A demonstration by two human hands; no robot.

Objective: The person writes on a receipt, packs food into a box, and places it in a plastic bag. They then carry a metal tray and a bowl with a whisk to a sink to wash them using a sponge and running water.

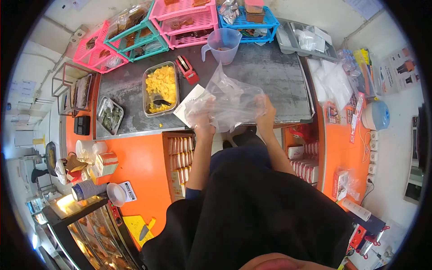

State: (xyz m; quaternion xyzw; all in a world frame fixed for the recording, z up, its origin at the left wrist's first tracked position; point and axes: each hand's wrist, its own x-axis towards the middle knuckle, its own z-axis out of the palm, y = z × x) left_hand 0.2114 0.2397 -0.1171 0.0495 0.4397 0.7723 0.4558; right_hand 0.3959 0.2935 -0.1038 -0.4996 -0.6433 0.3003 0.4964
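A large clear plastic bag is stretched between my two hands above the front edge of the dark worktop. My left hand is closed on the bag's left side, its fingers partly covered by the plastic. At the other side, my right hand grips the bag's right edge. Behind the left part of the bag lies a white card or sheet. Left of that stands a clear tub of yellow crumbly food with a dark scoop in it.
A red tape dispenser and a clear measuring jug stand behind the bag. A small tray of green leaves sits at left. Stacked baskets line the back. A knife lies on a yellow board at lower left.
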